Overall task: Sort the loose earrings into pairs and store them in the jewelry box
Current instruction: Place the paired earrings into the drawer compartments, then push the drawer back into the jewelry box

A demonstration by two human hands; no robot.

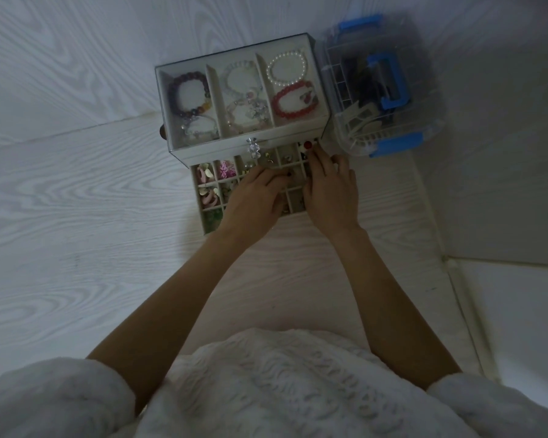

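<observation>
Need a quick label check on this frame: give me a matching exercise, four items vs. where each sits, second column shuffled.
Items:
1. dark purple bead bracelet
2. red bead bracelet
3. pink earrings
4. clear bin with blue latches

Places:
A. right compartment of the jewelry box top tray
B. on the floor, right of the jewelry box
C. left compartment of the top tray
D. a cell of the pulled-out drawer, left of both hands

Pairs: 1-C, 2-A, 3-D, 4-B
</observation>
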